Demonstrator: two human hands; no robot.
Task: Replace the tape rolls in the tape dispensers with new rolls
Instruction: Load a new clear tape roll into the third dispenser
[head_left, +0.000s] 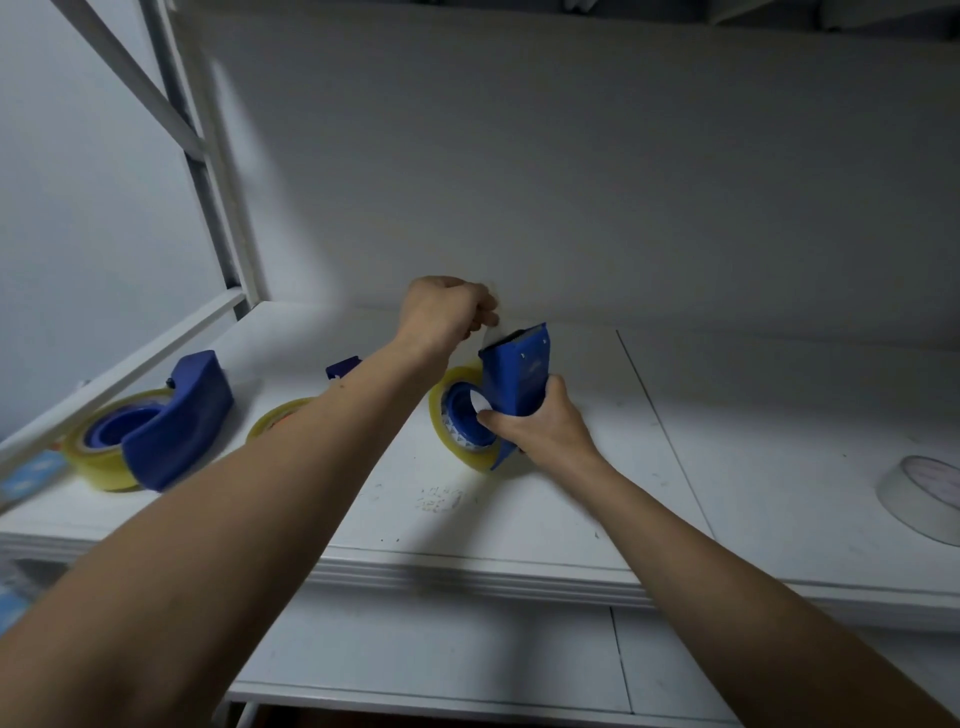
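Head view: at frame centre I am seeing the right hand (540, 426) gripping the blue tape dispenser (519, 374), its tape roll (457, 441) sitting just left of that hand on the tabletop (753, 467). The left hand (447, 312) is pinching the tape end (491, 335) directly above the dispenser.

Plain indoor desk nook, whether home or dormitory could not be told. A scuffed white surface (753, 467) met a bare white wall (571, 182); a white metal frame (228, 234) with diagonal brace (135, 78) stood left; tape dispensers (176, 426) lay there.
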